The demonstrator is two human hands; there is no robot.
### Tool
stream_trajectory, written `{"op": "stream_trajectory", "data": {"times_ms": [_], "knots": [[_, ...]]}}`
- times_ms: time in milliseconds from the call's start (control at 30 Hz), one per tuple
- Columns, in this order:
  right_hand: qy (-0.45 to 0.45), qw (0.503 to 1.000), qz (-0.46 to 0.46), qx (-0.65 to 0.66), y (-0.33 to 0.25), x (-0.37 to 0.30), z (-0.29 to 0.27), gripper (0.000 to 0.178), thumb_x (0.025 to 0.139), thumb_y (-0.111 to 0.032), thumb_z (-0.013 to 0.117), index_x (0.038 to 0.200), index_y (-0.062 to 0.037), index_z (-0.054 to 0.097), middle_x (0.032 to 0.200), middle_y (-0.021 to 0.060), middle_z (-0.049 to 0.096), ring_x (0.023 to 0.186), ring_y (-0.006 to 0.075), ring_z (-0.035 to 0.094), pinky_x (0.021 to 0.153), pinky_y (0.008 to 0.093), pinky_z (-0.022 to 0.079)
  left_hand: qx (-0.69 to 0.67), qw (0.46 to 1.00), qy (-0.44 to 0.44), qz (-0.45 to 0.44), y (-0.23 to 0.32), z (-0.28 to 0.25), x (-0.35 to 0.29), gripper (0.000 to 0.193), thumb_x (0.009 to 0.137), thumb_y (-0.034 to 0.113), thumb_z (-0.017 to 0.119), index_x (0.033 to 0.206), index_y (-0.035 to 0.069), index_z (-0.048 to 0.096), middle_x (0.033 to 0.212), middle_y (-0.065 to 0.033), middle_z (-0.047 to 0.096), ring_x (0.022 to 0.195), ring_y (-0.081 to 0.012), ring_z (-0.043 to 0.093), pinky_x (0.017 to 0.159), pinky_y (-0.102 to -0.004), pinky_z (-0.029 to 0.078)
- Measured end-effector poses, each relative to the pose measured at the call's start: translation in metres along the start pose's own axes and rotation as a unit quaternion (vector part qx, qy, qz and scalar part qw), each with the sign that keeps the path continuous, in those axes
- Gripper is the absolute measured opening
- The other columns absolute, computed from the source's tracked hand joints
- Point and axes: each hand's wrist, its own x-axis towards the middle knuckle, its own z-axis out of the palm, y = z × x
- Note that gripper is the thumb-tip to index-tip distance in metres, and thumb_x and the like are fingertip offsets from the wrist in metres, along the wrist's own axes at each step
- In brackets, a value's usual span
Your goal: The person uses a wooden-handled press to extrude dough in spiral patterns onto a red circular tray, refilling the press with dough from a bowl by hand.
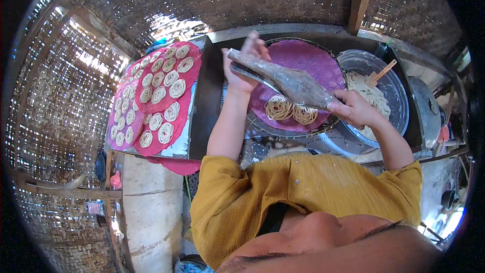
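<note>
A greyish, paste-smeared plastic piping bag [298, 83] is held slantwise above a round tray, its stiff tube-like end toward the left. My right hand [356, 107] grips the bag's lower right end. My left hand [245, 65] is at the tube-like end, palm up behind it, fingers stretched out and slightly blurred. Part of that palm is hidden by the bag. Under the bag, a purple-pink sheet [308, 55] covers the tray. Two coils of thin pale strands, a left coil [278, 107] and a right coil [305, 115], lie at the sheet's near edge.
A wide basin [401, 101] of pale dough [368, 91] with a spatula [382, 72] stands at right, beside a grey lid [425, 108]. At left, pink sheets [177, 98] bear several similar coils. A woven wall [227, 2] rises behind, with a wooden post [361, 0].
</note>
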Motion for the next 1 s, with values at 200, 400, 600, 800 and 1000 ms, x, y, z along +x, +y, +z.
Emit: {"op": "stream_trajectory", "data": {"times_ms": [200,400,600,800,1000], "knots": [[0.025,0.998,-0.022,0.055,0.008,0.005,0.005,0.039,0.077,-0.038,0.054,0.090,-0.0012,0.057,0.059,0.0099,0.055,0.053,0.0165,0.053,0.052,0.0302,0.042,0.545,0.811,0.044,-0.207,-0.050,-0.039,-0.016,0.053,0.087,0.040,0.038,0.121,0.001,0.038,0.128,-0.0089,0.037,0.117,-0.0220,0.033,0.097,-0.0328,0.026],[0.043,0.996,-0.021,0.071,0.015,0.009,0.008,0.039,0.078,-0.039,0.053,0.088,-0.0012,0.057,0.057,0.0084,0.054,0.052,0.0156,0.052,0.051,0.0302,0.041,0.457,0.848,-0.008,-0.267,-0.054,-0.060,-0.018,0.043,0.089,0.029,0.037,0.123,0.002,0.036,0.128,-0.0075,0.036,0.116,-0.0192,0.034,0.097,-0.0322,0.025],[0.075,0.988,-0.036,0.128,0.026,0.012,0.014,0.031,0.081,-0.031,0.052,0.086,-0.0007,0.053,0.059,-0.0022,0.045,0.049,0.0053,0.039,0.043,0.0217,0.031,0.416,0.864,-0.026,-0.284,-0.059,-0.056,-0.026,0.042,0.089,0.032,0.032,0.117,0.002,0.041,0.116,-0.0121,0.049,0.107,-0.0215,0.042,0.092,-0.0328,0.031],[0.102,0.975,-0.012,0.196,0.038,0.011,0.015,0.032,0.081,-0.032,0.051,0.091,-0.0017,0.051,0.059,-0.0047,0.042,0.047,0.0040,0.035,0.042,0.0201,0.027,0.743,0.647,-0.054,-0.163,-0.052,-0.092,-0.028,0.054,0.084,0.045,0.036,0.125,0.009,0.034,0.116,-0.0129,0.046,0.112,-0.0300,0.033,0.092,-0.0462,0.023],[0.110,0.964,0.027,0.239,0.040,0.003,0.012,0.032,0.082,-0.034,0.050,0.084,-0.0020,0.052,0.062,-0.0012,0.047,0.056,0.0062,0.041,0.049,0.0227,0.035,0.926,0.329,-0.182,0.034,-0.035,-0.067,-0.061,0.056,0.079,0.048,0.044,0.120,0.011,0.042,0.128,-0.0125,0.034,0.113,-0.0324,0.031,0.089,-0.0498,0.024]]}}
